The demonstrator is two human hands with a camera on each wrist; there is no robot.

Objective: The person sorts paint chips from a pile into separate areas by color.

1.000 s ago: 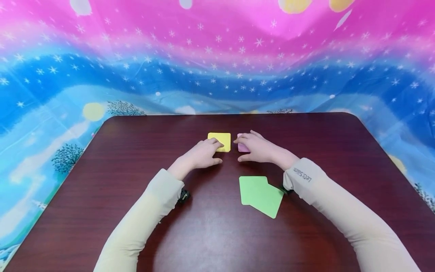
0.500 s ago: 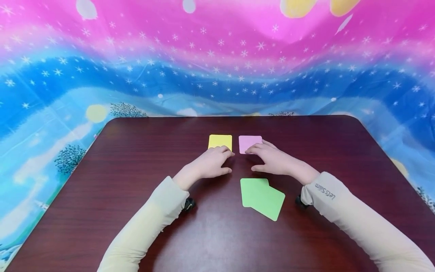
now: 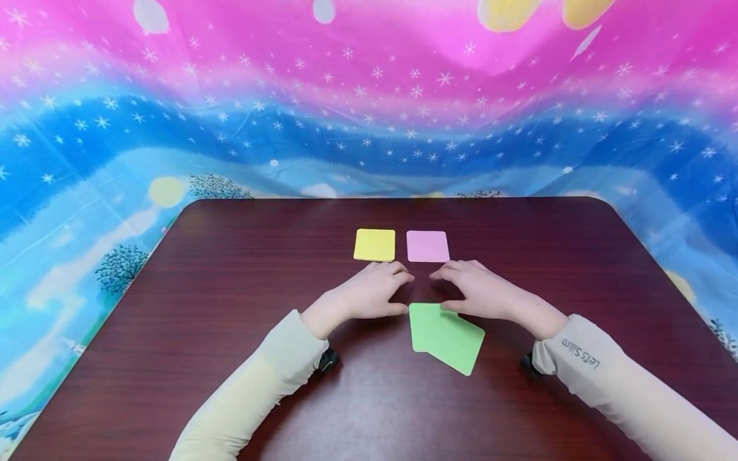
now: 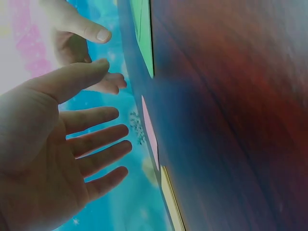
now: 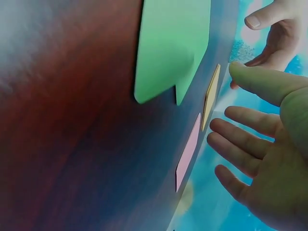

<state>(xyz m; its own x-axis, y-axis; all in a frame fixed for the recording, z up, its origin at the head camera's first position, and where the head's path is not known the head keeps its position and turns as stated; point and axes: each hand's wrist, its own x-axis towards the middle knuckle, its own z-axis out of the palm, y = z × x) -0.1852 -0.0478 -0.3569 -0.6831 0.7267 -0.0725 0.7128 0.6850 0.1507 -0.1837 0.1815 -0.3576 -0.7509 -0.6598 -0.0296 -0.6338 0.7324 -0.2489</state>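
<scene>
A yellow card stack and a pink card lie side by side toward the far side of the table. Nearer, two green cards overlap at an angle. My left hand, fingers spread and nothing in them, hovers just in front of the yellow cards; its thumb reaches the green cards' left corner in the head view. The right hand is likewise relaxed, its fingertips just below the pink card and its thumb over the upper edge of the green cards. Both wrist views show bare palms.
A dark reddish-brown wooden table carries the cards. Behind it and along both sides hangs a printed cloth in pink and blue. A small black device sits at the left wrist, and another black device at the right wrist.
Both hands have drawn back from the yellow and pink cards toward the green ones, uncovering the yellow and pink cards. The cards keep their places on the table.
</scene>
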